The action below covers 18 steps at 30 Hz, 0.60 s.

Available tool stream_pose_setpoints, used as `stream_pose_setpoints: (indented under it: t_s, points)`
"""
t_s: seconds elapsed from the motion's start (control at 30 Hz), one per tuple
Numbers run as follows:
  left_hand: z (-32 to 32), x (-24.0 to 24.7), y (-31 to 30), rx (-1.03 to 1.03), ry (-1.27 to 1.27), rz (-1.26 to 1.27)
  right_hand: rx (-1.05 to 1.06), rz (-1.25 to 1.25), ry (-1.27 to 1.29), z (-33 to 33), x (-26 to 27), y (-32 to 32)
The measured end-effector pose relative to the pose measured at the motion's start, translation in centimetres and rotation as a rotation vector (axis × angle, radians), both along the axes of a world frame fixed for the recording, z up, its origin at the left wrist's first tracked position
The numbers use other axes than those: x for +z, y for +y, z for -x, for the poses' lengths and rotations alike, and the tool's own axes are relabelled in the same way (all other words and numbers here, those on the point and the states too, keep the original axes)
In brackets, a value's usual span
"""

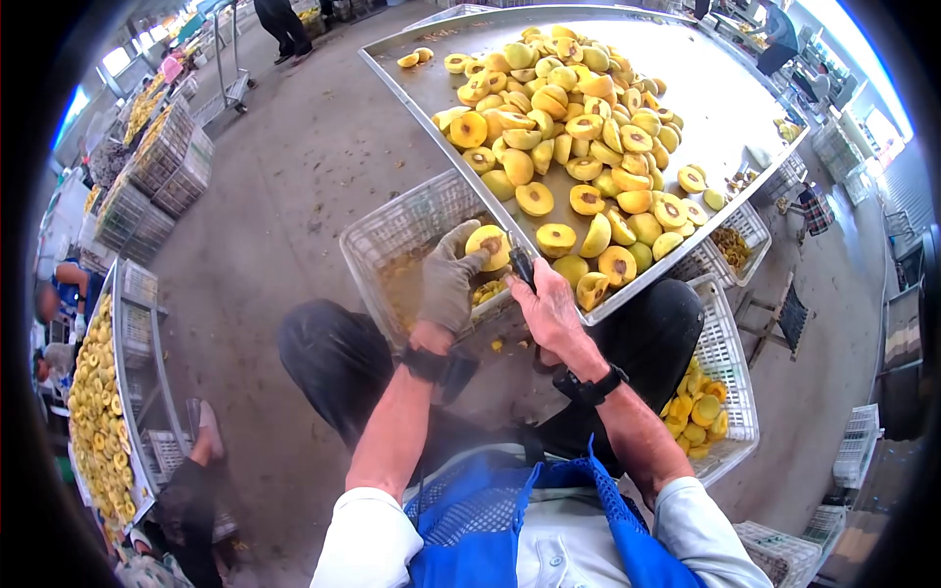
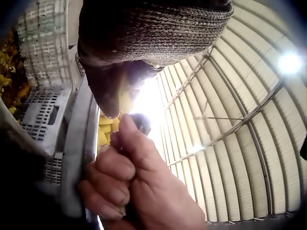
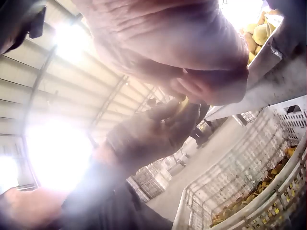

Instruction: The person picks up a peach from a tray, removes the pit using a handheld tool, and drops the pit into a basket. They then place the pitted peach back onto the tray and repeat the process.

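folding stool [image 1: 792,316], wheeled cart [image 1: 223,101], ribbed roof [image 2: 232,167]

No text, label, brand, number or sign showing readably in any view. Faint reddish marks [image 1: 474,32] running near far left corner of metal tray [image 1: 711,93], appearing too blurred to read.

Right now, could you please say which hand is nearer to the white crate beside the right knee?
Right. The right hand, gripping a black-handled tool, is toward the white crate; the left hand, holding a halved fruit over another crate, is farther away.
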<state>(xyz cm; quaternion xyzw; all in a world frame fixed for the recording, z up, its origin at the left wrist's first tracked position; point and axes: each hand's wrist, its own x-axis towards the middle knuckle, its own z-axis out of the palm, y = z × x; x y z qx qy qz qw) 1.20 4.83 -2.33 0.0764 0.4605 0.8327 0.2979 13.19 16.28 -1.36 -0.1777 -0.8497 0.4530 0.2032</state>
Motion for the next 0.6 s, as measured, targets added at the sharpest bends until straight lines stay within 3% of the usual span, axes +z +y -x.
stream_pose_setpoints:
  t_s: [0.2,0.27,0.37,0.6]
  points:
    - [-0.4,-1.1,-0.2,0.05,0.092,0.049,-0.048,-0.077,-0.102,0.1,0.1,-0.9]
    - [-0.3,-2.0,0.0,0.141,0.289,0.16,-0.048,-0.108,-0.089,0.2,0.0,-1.1]
    - [-1.1,-1.1,0.1,0.212,0.366,0.242,-0.058,-0.148,-0.092,0.4,-0.4,-1.3]
    - [-2.0,-0.9,0.7,0.28,0.399,0.292,-0.011,-0.147,-0.059,0.4,-1.3,-0.9]
